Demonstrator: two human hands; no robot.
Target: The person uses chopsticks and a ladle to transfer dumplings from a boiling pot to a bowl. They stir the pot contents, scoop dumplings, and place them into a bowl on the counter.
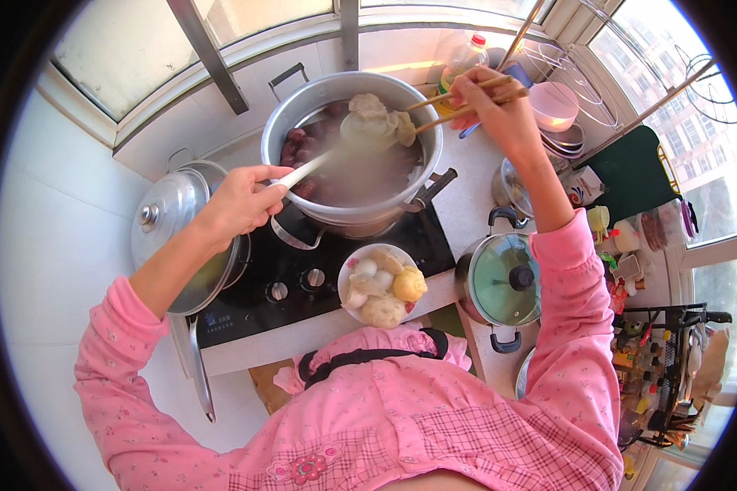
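Observation:
My left hand grips the white handle of a ladle, whose bowl is over a large metal pot. Pale dumpling-like pieces lie at the ladle's bowl, partly blurred by steam. My right hand holds wooden chopsticks with their tips by these pieces. Dark red round items sit in the pot's liquid. On the near edge of the cooktop, a patterned plate holds pale dumpling-like pieces, whitish egg-shaped items and a yellow lump.
A lidded pan stands left on the black cooktop, its long handle pointing towards me. At right are a glass-lidded pot, a smaller pot, a pink bowl, a bottle and a rack of jars.

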